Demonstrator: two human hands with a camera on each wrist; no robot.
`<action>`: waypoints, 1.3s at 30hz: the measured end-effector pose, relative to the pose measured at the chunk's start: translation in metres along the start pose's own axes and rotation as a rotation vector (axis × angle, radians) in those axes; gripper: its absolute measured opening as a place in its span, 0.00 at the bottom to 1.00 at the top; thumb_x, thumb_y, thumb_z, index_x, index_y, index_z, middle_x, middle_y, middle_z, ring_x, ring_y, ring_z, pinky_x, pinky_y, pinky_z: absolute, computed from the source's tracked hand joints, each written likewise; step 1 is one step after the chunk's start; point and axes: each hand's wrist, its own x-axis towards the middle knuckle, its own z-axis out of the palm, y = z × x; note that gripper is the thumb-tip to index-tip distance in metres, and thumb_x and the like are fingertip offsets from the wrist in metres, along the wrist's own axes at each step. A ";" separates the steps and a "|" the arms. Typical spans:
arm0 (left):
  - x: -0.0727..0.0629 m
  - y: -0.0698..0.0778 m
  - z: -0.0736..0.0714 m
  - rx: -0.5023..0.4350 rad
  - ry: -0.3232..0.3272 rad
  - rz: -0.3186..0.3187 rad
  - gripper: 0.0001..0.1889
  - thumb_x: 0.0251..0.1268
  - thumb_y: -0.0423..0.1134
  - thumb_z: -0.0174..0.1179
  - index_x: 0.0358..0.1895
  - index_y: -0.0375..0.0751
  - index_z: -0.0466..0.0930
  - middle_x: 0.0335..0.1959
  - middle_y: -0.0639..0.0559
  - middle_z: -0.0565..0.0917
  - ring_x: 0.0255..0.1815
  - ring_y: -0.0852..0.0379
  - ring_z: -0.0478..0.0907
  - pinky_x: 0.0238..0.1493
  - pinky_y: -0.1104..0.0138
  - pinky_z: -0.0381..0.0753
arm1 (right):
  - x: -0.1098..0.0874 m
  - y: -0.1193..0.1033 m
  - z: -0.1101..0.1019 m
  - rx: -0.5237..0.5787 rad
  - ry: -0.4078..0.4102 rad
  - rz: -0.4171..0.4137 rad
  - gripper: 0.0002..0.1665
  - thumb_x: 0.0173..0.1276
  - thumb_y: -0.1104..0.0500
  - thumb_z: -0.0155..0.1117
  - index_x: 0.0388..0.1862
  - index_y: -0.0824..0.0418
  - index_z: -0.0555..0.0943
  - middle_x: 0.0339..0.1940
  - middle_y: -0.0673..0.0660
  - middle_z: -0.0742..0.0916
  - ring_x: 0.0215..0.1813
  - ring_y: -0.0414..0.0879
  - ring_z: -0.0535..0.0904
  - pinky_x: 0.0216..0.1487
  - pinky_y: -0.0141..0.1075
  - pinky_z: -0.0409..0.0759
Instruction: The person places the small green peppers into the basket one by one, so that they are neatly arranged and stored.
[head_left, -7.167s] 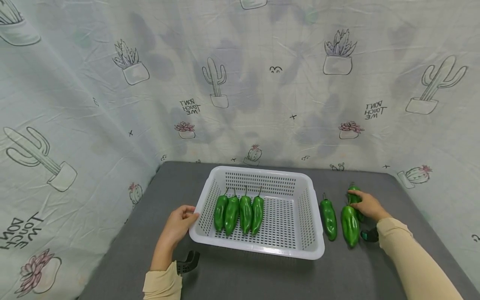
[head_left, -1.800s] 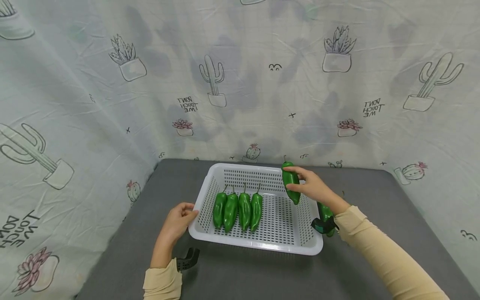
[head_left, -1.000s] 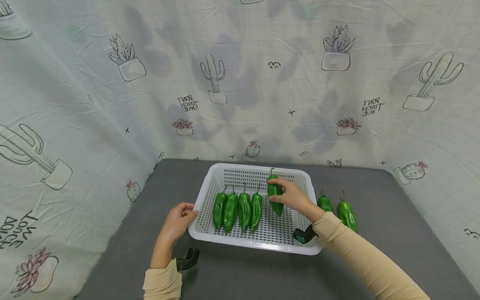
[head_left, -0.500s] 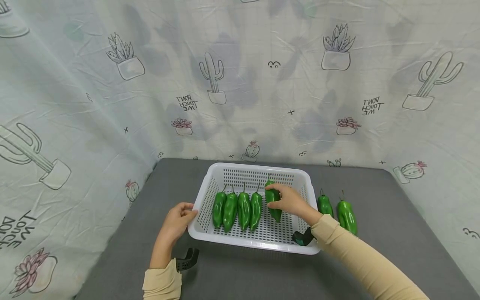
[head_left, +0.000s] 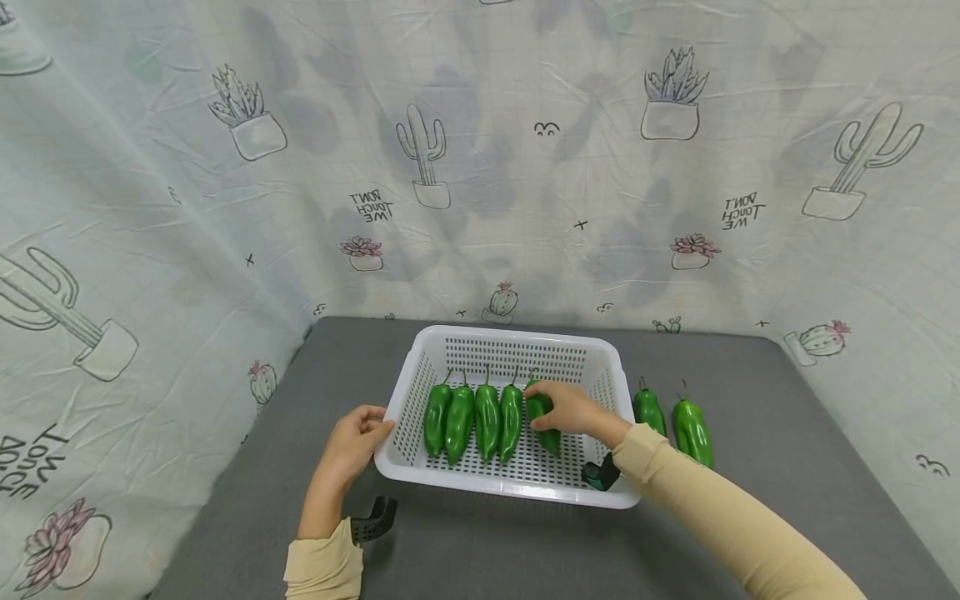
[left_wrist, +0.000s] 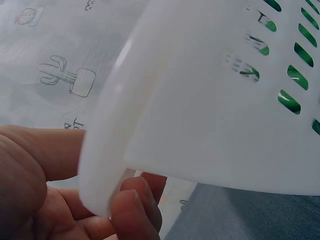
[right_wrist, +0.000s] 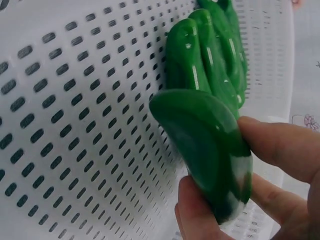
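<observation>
A white perforated plastic basket (head_left: 517, 489) stands on the grey table, with several glossy green peppers (head_left: 487, 423) lined up side by side in its left half, stems to the back. My left hand (head_left: 358, 444) holds the basket's left rim; in the left wrist view the fingers (left_wrist: 132, 212) curl under the white rim (left_wrist: 100, 165). Inside the basket, my right hand (head_left: 576, 410) pinches another green pepper (head_left: 551, 442) between thumb and fingers, just right of the row. The right wrist view shows this pepper (right_wrist: 200, 135) low over the slotted floor, beside the row.
Two more green peppers, one partly hidden (head_left: 649, 410) and one fuller (head_left: 693, 432), lie on the table (head_left: 742, 400) right of the basket, near the right sleeve (head_left: 720, 508). A cactus-print curtain (head_left: 495, 167) hangs behind and at both sides.
My right hand took a pepper from the right of the table, carried it left over the basket, and lowered it beside the row. My left hand stayed at the rim.
</observation>
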 end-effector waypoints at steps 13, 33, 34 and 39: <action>0.000 0.001 0.001 -0.009 -0.006 -0.012 0.16 0.68 0.33 0.54 0.54 0.26 0.71 0.38 0.37 0.82 0.33 0.55 0.79 0.30 0.66 0.74 | 0.003 -0.006 0.006 -0.045 -0.112 0.034 0.37 0.55 0.60 0.72 0.65 0.58 0.72 0.66 0.64 0.75 0.68 0.60 0.68 0.65 0.54 0.65; -0.001 0.002 0.000 -0.014 -0.017 0.001 0.17 0.68 0.34 0.55 0.55 0.25 0.70 0.37 0.36 0.82 0.34 0.52 0.80 0.30 0.65 0.75 | 0.002 -0.009 0.006 -0.027 -0.177 0.048 0.47 0.56 0.56 0.71 0.74 0.56 0.60 0.70 0.63 0.69 0.70 0.60 0.64 0.66 0.55 0.63; -0.001 0.002 0.000 -0.014 -0.016 0.000 0.18 0.68 0.34 0.55 0.55 0.25 0.70 0.38 0.36 0.82 0.34 0.52 0.80 0.30 0.65 0.75 | 0.002 -0.008 0.005 -0.030 -0.160 0.040 0.47 0.56 0.56 0.71 0.73 0.57 0.61 0.70 0.64 0.70 0.69 0.60 0.65 0.66 0.55 0.63; 0.000 0.002 0.000 -0.007 -0.011 -0.007 0.17 0.68 0.34 0.54 0.55 0.26 0.70 0.38 0.36 0.82 0.34 0.53 0.81 0.31 0.65 0.75 | 0.004 -0.005 0.000 -0.026 -0.064 -0.004 0.46 0.56 0.57 0.71 0.71 0.64 0.62 0.68 0.65 0.71 0.69 0.61 0.66 0.66 0.54 0.63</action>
